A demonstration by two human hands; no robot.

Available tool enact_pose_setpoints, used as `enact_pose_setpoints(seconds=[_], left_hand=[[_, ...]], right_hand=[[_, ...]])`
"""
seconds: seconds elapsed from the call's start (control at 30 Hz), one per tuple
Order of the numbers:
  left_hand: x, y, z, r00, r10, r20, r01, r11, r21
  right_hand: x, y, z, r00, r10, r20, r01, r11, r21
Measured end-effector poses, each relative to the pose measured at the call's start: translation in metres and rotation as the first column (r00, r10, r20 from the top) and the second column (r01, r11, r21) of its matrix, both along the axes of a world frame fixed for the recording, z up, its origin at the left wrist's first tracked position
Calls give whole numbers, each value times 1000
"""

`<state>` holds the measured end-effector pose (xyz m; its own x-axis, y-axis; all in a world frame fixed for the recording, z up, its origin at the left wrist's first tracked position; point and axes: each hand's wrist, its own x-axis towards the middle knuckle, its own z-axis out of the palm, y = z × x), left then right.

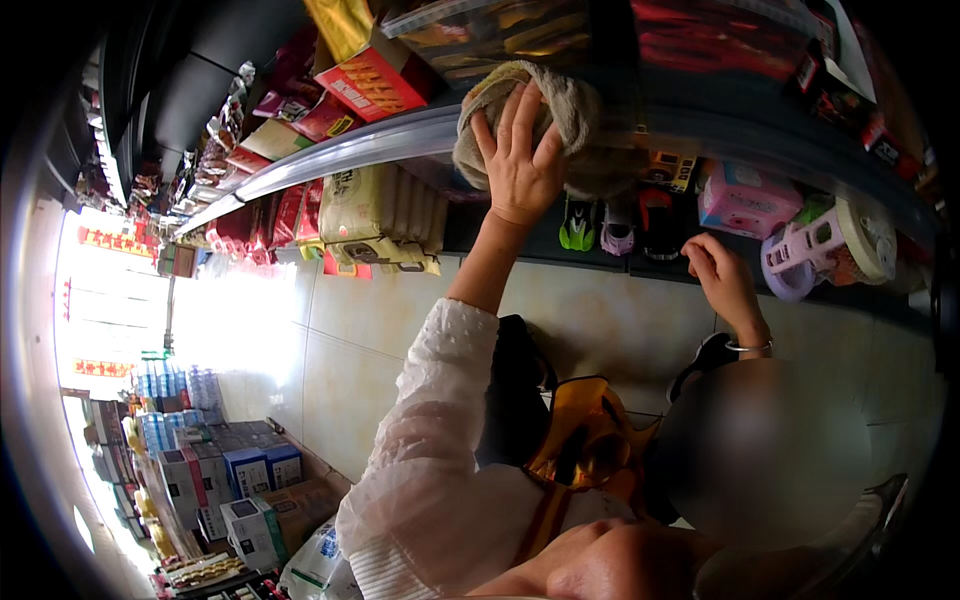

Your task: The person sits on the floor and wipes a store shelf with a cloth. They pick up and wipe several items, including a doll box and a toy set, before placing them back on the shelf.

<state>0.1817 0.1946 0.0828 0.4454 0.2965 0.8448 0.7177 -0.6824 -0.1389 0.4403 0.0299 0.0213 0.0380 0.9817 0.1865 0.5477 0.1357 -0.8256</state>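
- Cloth, beige and bunched, is seen pressed against the front rail of the upper shelf, just below a red carton and a clear-lidded box.
- Left hand is laid flat on the cloth with its fingers spread. The cloth is pinned under the palm rather than pinched, and nothing is enclosed by the fingers.
- Right hand, with a bangle at the wrist, is held at the lip of the lower shelf beside the toy cars. The fingers are curled, but whether anything is pinched cannot be told.
- A pink toy box and a pink plastic toy are noted further right. Pale wrapped packs are stacked to the left.
- Step in hand, as judged: the shelf rail is being wiped, and the cloth is at the part above the toy cars.
- Next move, as judged: the cloth is to be slid along the rail under even palm pressure. The carton overhanging the edge is to be kept from being nudged off.
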Motion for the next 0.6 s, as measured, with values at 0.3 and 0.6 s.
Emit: enact_pose_setpoints(seconds=[0.3,0.6], left_hand=[[-110,34,-4,996,77,53,-80,995,55],[-164,31,44,997,70,-45,-75,989,-125]], right_hand=[[-9,12,-8,996,24,82,-18,997,-71],[-5,8,-10,986,54,158,-48,998,-44]])
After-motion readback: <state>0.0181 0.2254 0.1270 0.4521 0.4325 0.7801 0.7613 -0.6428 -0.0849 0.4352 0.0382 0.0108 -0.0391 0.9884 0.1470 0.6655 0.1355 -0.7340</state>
